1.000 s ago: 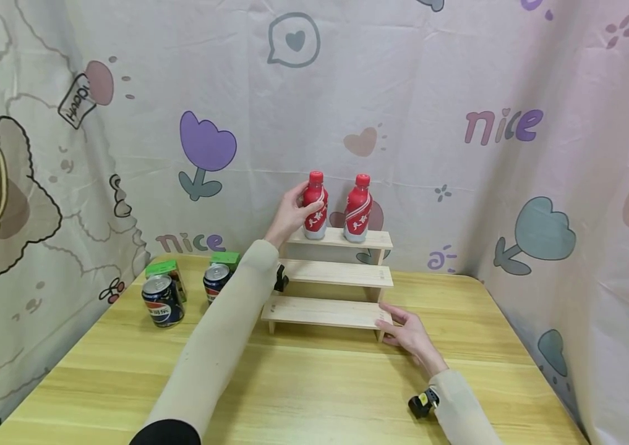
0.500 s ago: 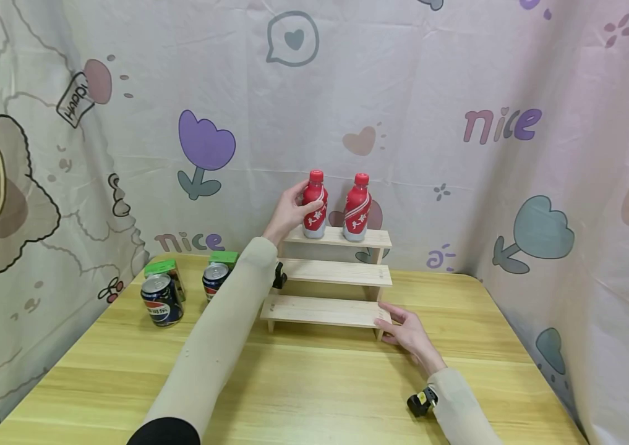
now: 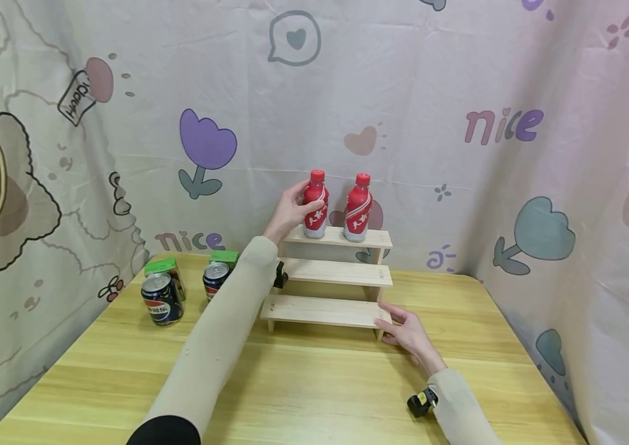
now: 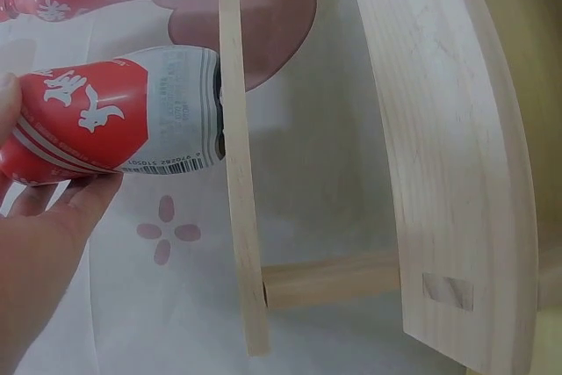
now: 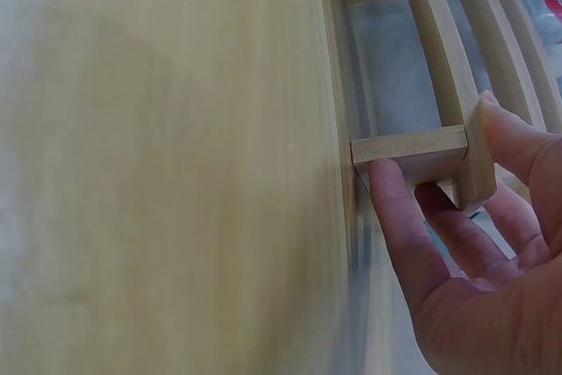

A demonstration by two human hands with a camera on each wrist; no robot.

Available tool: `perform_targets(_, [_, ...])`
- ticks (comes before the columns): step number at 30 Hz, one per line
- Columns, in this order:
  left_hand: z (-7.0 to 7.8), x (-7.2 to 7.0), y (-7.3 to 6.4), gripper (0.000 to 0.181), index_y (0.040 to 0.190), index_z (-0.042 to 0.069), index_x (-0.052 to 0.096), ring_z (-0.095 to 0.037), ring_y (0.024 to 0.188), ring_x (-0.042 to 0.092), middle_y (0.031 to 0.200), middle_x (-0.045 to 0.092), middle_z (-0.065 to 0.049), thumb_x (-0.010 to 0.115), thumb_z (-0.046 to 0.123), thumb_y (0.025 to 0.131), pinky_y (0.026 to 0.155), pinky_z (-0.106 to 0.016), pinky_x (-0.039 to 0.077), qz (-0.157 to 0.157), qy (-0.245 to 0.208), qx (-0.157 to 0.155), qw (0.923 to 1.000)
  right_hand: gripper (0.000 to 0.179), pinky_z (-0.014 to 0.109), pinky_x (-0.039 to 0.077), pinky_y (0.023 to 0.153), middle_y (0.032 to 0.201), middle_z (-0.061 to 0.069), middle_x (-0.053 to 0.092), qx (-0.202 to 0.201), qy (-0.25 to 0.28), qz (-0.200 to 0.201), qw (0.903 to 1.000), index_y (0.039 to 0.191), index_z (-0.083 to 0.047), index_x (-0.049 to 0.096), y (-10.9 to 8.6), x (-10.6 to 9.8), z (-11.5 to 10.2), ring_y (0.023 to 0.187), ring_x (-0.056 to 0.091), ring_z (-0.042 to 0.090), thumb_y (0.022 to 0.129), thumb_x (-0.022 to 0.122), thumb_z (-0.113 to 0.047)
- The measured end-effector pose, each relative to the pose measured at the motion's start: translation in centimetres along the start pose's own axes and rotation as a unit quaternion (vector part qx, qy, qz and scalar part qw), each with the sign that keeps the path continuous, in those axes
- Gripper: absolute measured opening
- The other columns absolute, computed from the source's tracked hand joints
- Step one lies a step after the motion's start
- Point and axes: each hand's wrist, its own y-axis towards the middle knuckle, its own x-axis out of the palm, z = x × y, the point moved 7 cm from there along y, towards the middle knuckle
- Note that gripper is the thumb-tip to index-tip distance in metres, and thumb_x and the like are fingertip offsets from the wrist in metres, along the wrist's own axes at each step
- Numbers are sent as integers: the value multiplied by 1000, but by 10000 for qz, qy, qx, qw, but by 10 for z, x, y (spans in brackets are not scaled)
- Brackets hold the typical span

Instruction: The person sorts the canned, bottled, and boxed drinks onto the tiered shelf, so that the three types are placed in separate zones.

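Observation:
A red bottle with a pale lower part stands upright on the top board of a three-step wooden shelf. My left hand grips this bottle from its left side, thumb across the front. The left wrist view shows the bottle's base right at the top board. A second red bottle stands to its right on the same board. My right hand holds the right end of the lowest step, and in the right wrist view its fingers lie along the short wooden leg under that step.
Two dark blue drink cans stand at the table's left, the second partly behind my left sleeve. Green-topped boxes stand behind them. A printed curtain hangs behind the wooden table.

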Motion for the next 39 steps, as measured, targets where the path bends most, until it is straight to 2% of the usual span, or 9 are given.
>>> perform_targets(7, [-2, -1, -1, 69, 151, 21, 39, -26, 131, 51, 150, 47, -5, 72, 21, 90, 111, -46, 41, 46, 82, -104, 9999, 56, 42, 58, 82, 149, 32, 36, -23, 15, -34, 10000, 142, -7, 51, 0, 1, 2, 109, 66, 31, 90, 72, -11])
perform_targets(16, [-3, -2, -3, 68, 150, 20, 40, -26, 132, 50, 148, 49, -6, 73, 21, 90, 112, -46, 39, -18, 136, -177, 9998, 57, 38, 59, 79, 147, 29, 42, -15, 86, -49, 10000, 142, -9, 52, 2, 3, 6, 103, 68, 25, 88, 73, -13])
perform_targets(24, [1, 1, -4, 70, 148, 21, 43, -27, 130, 51, 145, 51, -8, 76, 23, 87, 109, -49, 41, 74, 229, -191, 9995, 61, 37, 59, 80, 150, 32, 35, -85, 69, -69, 9999, 142, -9, 51, -1, 1, 7, 107, 68, 27, 87, 76, -18])
perform_targets(27, [3, -2, -4, 63, 143, 18, 48, -26, 128, 52, 140, 55, -10, 76, 21, 87, 109, -47, 41, 294, 101, -140, 9994, 63, 36, 59, 79, 149, 33, 36, -167, 48, -109, 9998, 143, -8, 50, -1, 1, 6, 103, 69, 24, 86, 76, -20])
perform_targets(34, [8, -17, -11, 35, 118, 8, 66, -24, 107, 61, 117, 67, -11, 77, 18, 86, 99, -37, 48, 1232, -158, 69, 9922, 59, 39, 59, 80, 147, 30, 41, -42, 150, -57, 9999, 143, -8, 50, -2, 0, 3, 103, 68, 27, 88, 73, -13])
perform_targets(39, [7, -27, -16, 27, 108, 7, 69, -18, 96, 62, 107, 69, -9, 77, 19, 86, 86, -31, 51, 1433, -173, 213, 9893, 61, 39, 59, 81, 147, 31, 41, -99, 89, -94, 9999, 144, -7, 49, -1, 0, 2, 102, 69, 22, 89, 73, -16])
